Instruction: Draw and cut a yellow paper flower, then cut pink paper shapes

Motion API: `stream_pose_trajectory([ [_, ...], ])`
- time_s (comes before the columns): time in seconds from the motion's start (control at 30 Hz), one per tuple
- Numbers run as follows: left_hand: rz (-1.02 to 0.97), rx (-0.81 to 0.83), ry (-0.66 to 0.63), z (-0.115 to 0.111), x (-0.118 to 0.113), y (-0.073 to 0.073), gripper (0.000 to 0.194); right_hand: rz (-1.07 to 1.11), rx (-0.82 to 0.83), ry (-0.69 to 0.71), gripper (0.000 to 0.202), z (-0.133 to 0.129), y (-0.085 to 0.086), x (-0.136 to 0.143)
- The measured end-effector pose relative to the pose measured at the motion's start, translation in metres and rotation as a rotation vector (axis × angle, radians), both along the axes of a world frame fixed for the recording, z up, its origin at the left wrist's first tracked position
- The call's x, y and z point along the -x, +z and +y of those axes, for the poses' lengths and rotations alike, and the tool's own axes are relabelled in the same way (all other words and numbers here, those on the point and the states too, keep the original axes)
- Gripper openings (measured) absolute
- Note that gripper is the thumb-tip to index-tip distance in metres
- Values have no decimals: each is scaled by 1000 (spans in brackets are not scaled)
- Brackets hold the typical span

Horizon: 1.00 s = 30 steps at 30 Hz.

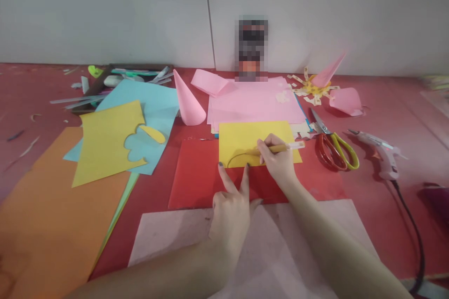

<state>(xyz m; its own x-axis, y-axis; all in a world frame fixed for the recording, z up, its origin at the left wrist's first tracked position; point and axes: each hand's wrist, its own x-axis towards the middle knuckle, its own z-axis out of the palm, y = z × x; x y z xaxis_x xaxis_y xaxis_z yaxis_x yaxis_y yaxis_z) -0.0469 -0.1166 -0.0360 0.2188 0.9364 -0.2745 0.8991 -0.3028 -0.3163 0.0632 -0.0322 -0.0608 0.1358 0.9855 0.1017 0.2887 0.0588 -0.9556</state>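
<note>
A pen is gripped in my right hand, with its tip on a yellow paper sheet. A thin curved line shows on the lower left part of this sheet, running up to the pen tip. My left hand has two fingers stretched apart in a V, their tips at the sheet's lower edge. Its thumb sticks out to the right, and it holds nothing. Under the yellow sheet lies a red sheet, and nearer me a pale sheet.
Scissors and a corded glue gun lie at right. Behind are pink sheets and a pink paper cone. At left are a cut yellow sheet, blue paper, orange paper and a tray.
</note>
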Motion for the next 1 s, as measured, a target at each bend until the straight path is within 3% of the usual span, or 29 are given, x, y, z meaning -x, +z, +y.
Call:
stream_pose_trajectory([
  [0.17, 2, -5, -8, -1, 1, -1, 64, -27, 11, 39, 30, 0, -2, 1],
  [0.37, 31, -12, -16, -1, 0, -2, 65, -14, -19, -103, 31, -1, -4, -2],
  [0.7, 72, -37, -51, 0, 1, -3, 63, 4, 20, 84, 30, 0, 0, 1],
  [1.0, 39, -19, -21, 0, 1, -2, 64, -68, 9, 63, 30, 0, -3, 2],
])
